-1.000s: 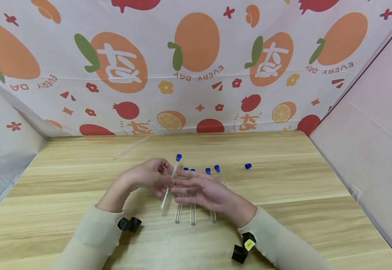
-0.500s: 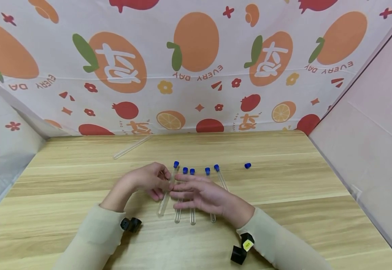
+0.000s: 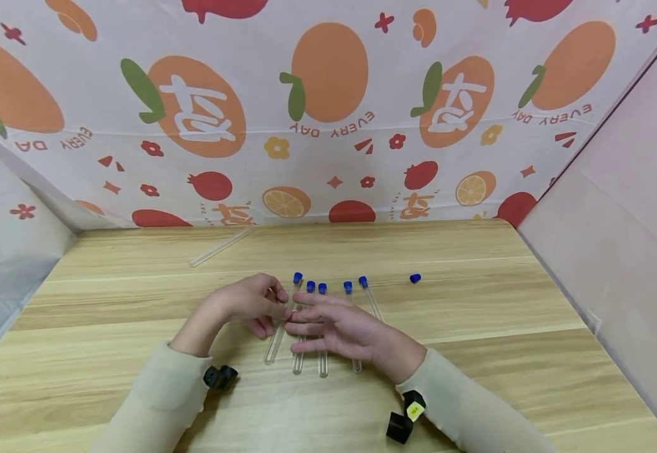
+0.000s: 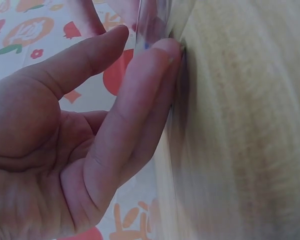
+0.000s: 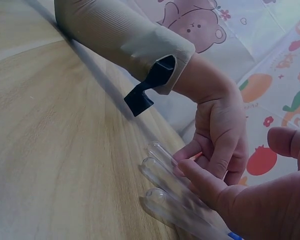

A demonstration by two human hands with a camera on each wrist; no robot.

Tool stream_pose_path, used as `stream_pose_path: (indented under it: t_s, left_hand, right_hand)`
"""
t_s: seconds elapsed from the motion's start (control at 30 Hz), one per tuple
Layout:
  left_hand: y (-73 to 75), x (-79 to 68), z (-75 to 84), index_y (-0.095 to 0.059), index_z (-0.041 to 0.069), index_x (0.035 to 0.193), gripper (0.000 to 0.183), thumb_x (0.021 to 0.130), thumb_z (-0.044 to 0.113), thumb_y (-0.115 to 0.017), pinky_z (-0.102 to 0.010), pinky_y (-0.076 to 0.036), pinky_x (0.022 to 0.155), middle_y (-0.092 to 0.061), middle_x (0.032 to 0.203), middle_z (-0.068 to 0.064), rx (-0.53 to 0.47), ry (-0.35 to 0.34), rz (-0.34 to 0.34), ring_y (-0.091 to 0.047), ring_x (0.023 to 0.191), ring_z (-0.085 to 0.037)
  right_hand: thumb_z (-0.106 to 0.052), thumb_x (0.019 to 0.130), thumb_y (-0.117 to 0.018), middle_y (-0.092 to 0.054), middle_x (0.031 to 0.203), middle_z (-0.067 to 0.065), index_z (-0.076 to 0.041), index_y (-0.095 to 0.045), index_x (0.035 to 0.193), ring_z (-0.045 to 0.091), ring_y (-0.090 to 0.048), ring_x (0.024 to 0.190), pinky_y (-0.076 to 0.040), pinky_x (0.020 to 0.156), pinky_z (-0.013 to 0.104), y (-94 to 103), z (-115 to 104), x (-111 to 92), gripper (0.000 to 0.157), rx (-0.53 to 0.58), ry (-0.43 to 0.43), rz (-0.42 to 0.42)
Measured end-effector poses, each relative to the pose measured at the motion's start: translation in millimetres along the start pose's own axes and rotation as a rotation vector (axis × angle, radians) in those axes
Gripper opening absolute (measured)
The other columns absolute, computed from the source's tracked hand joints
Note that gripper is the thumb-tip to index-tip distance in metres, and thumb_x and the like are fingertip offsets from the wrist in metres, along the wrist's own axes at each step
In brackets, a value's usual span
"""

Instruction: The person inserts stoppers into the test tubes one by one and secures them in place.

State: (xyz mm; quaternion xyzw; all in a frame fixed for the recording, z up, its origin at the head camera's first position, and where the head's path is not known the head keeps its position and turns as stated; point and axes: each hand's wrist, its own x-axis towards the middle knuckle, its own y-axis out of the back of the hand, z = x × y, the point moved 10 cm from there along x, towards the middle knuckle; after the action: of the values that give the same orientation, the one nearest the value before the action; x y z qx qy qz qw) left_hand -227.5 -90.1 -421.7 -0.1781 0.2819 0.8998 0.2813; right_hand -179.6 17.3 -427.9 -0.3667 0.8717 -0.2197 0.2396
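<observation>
Several clear test tubes with blue caps lie side by side at mid-table. My left hand (image 3: 246, 301) holds the leftmost test tube (image 3: 274, 347), which lies on the wood with its cap (image 3: 297, 277) pointing away. In the left wrist view, the thumb (image 4: 110, 45) and fingers (image 4: 125, 110) stand on either side of the glass tube (image 4: 152, 22). With its fingers extended, my right hand (image 3: 345, 328) reaches across the neighbouring tubes (image 3: 323, 365), fingertips close to the left hand, hiding their middles. The right wrist view shows rounded tube ends (image 5: 155, 195) beside both hands.
A loose blue cap (image 3: 415, 278) lies at the right on the wooden table (image 3: 504, 377). Near the back edge, left of centre, rests an uncapped test tube (image 3: 218, 248). A fruit-print cloth (image 3: 328, 163) hangs behind the table.
The left hand has lowered the leftmost tube from a raised tilt onto the table, in line with the others. Its cap has shifted slightly right since half a second ago. The right hand barely moved.
</observation>
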Motion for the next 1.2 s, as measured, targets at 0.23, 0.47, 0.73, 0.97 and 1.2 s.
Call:
stream_pose_path:
  t_s: [0.23,0.47,0.73,0.97,1.2]
  left_hand:
    - [1.1,2.0,-2.1,-0.052,-0.003,0.115,0.029,0.096,0.012,-0.066,-0.038,-0.061,0.063,-0.065,0.092,-0.017,0.025,0.002,0.025,-0.067,0.067,-0.024]
    - [9.2,-2.8,1.8,-0.052,-0.004,0.117,0.031,0.097,0.015,-0.065,-0.039,-0.061,0.063,-0.066,0.094,-0.018,0.056,-0.03,0.066,-0.068,0.068,-0.024]
    - [61.2,-28.2,36.5,-0.061,0.0,0.118,0.029,0.098,0.022,-0.065,-0.035,-0.058,0.062,-0.067,0.096,-0.017,0.235,-0.308,0.417,-0.068,0.071,-0.026]
    - [98.1,-56.8,46.9,-0.067,0.005,0.113,0.02,0.097,0.017,-0.065,-0.047,-0.054,0.079,-0.07,0.099,-0.012,0.479,-0.432,0.764,-0.066,0.093,-0.03]
    - [117.1,-58.4,26.6,-0.066,0.002,0.118,0.027,0.093,0.014,-0.067,-0.065,-0.04,0.101,-0.059,0.128,-0.025,0.588,-0.364,0.82,-0.05,0.123,-0.048]
  right_hand:
    - [-0.009,0.101,-0.052,-0.028,0.159,0.025,-0.006,-0.019,0.159,0.039,-0.03,0.146,-0.041,0.109,0.054,-0.3,0,-1,0.067,-0.017,0.007,-0.011]
    - [-0.01,0.103,-0.045,-0.031,0.157,0.025,-0.005,-0.021,0.158,0.038,-0.03,0.147,-0.042,0.108,0.052,-2.8,-20,-7,0.06,-0.066,0.069,-0.042]
    - [-0.012,0.099,-0.059,-0.051,0.143,0.021,-0.008,-0.05,0.143,0.036,-0.056,0.125,-0.053,0.1,0.044,23.6,-87,-31,0.045,-0.59,0.366,0.184]
    - [-0.019,0.095,-0.068,-0.068,0.123,0.002,-0.014,-0.066,0.127,0.021,-0.065,0.108,-0.058,0.088,0.039,41.9,-139,-65,0.032,-1.33,0.595,0.5]
    - [-0.028,0.089,-0.076,-0.068,0.125,0.004,-0.019,-0.068,0.126,0.028,-0.059,0.121,-0.049,0.103,0.047,70.6,-153,-76,0.039,-1.923,0.502,0.637]
